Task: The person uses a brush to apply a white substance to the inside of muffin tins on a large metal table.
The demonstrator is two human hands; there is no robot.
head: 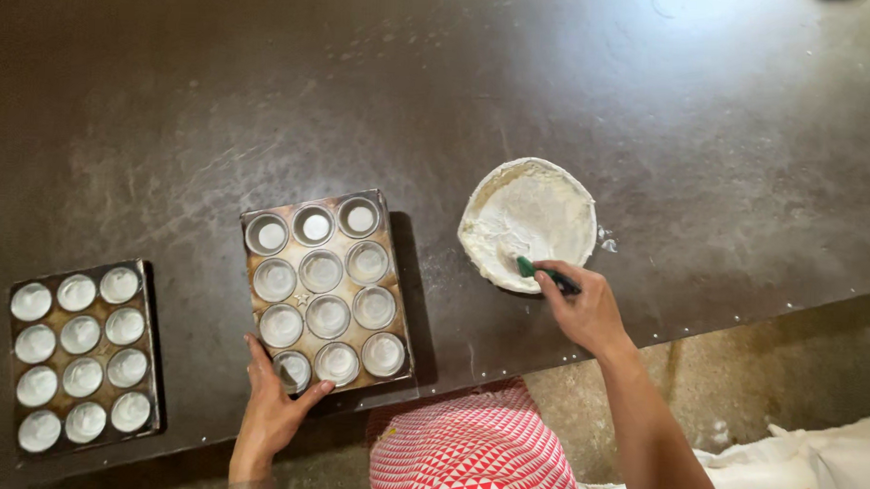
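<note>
My left hand [273, 403] grips the near edge of a metal muffin tray [392, 282] with several greased cups, thumb over the rim by the front-left cup. My right hand [584, 308] is closed on a green-handled tool [547, 274] whose tip dips into a white bowl [528, 222] smeared with pale white paste. The bowl stands just right of the tray on the dark worktop [460, 91].
A second muffin tray [147, 341] with whitened cups lies at the left near the table edge. Below the edge are a red-and-white patterned cloth [471, 453], a concrete floor and a white sack [803, 474] at lower right.
</note>
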